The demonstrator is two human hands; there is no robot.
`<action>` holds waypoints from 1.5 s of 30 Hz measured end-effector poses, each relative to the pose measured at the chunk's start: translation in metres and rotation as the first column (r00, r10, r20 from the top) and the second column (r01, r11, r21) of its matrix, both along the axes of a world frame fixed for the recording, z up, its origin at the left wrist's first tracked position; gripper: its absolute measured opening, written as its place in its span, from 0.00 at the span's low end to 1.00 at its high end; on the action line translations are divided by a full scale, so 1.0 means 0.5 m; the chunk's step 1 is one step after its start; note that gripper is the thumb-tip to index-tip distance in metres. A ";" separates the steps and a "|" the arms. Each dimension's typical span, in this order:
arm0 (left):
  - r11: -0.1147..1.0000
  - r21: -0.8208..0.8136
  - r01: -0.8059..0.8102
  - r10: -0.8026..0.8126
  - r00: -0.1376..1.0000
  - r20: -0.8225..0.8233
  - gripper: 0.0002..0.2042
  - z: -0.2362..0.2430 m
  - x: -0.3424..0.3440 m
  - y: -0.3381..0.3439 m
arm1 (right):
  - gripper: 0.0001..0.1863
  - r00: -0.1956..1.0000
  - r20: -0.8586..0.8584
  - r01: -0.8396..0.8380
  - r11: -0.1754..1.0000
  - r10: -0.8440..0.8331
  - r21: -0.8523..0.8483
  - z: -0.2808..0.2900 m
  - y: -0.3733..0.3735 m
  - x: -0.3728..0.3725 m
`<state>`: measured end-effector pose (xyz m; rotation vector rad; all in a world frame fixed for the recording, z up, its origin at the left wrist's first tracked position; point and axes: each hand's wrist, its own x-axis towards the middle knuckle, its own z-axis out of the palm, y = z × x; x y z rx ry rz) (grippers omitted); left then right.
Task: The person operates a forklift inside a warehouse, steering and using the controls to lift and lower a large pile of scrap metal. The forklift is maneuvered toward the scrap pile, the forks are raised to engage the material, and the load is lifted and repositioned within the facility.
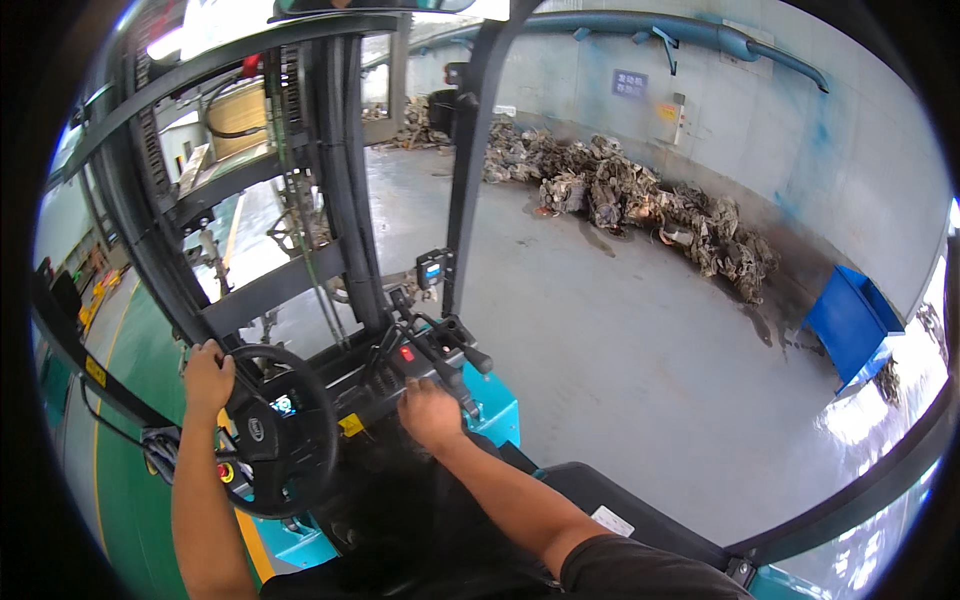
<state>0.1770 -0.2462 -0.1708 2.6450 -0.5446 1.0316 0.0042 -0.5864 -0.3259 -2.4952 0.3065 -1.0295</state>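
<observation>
Left grip is closed on the steering wheel, which spreads rightward and bodyward from it. Right grip is curled at the control console; whether it holds anything I cannot tell. Black levers slant bodyward just beyond and right of it, much nearer this grip.

L hand on blk steering wheel, R hand nr levers, 1 blue bin
</observation>
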 end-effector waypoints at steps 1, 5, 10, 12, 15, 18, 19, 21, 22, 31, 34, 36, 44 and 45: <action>0.999 0.040 0.008 -0.009 1.000 0.017 0.09 0.003 0.012 -0.006 | 0.12 0.998 -0.002 0.059 0.998 -0.059 0.007 0.000 -0.009 0.006; 0.987 0.159 0.013 0.001 0.996 -0.089 0.15 0.027 0.120 0.006 | 0.12 0.963 -0.249 -0.098 0.995 0.102 0.029 0.024 -0.072 0.081; 0.999 0.010 -0.042 0.042 0.996 -0.083 0.12 0.026 0.312 0.062 | 0.13 0.933 -0.299 -0.146 0.971 0.198 0.187 0.098 -0.130 0.261; 0.988 0.040 -0.151 0.152 0.988 -0.024 0.11 0.017 0.376 0.097 | 0.14 0.901 -0.311 -0.213 0.934 0.301 0.288 0.122 -0.109 0.343; 0.988 -0.024 0.155 -0.153 0.986 0.069 0.07 0.020 0.421 0.134 | 0.14 0.837 -0.525 0.021 0.949 0.156 0.316 0.143 -0.079 0.458; 0.997 0.056 -0.043 0.049 0.993 -0.103 0.09 0.046 0.388 0.128 | 0.16 0.772 -0.592 0.012 0.925 0.233 0.379 0.167 -0.055 0.525; 0.984 0.045 0.171 -0.168 0.984 -0.061 0.10 0.057 0.366 0.113 | 0.17 0.788 -0.588 0.012 0.950 0.183 0.312 0.166 -0.067 0.531; 0.981 -0.041 0.188 -0.190 0.982 -0.023 0.14 0.074 0.311 0.068 | 0.17 0.779 -0.592 -0.060 0.964 0.208 0.259 0.172 -0.098 0.537; 0.995 -0.068 0.078 -0.087 0.987 -0.135 0.16 0.074 0.284 0.047 | 0.17 0.784 -0.567 -0.084 0.949 0.251 0.305 0.173 -0.118 0.537; 0.971 -0.235 -0.049 0.030 0.996 -0.081 0.19 0.036 0.278 0.075 | 0.17 0.771 -0.602 -0.169 0.978 0.209 0.122 0.188 -0.088 0.603; 0.964 -0.262 -0.046 0.002 0.986 -0.167 0.19 0.034 0.290 0.086 | 0.18 0.703 -0.702 -0.125 0.991 0.117 0.040 0.193 -0.087 0.595; 0.972 -0.207 -0.113 0.090 0.989 -0.114 0.18 0.033 0.279 0.079 | 0.18 0.709 -0.673 -0.232 0.971 0.211 0.059 0.191 -0.099 0.576; 0.960 -0.269 -0.073 0.056 0.996 -0.073 0.14 0.012 0.224 0.062 | 0.18 0.766 -0.637 -0.126 0.992 0.081 -0.025 0.181 -0.092 0.543; 0.956 -0.287 -0.068 0.057 0.997 -0.047 0.14 0.011 0.222 0.062 | 0.18 0.768 -0.636 -0.139 0.989 0.080 -0.042 0.180 -0.092 0.542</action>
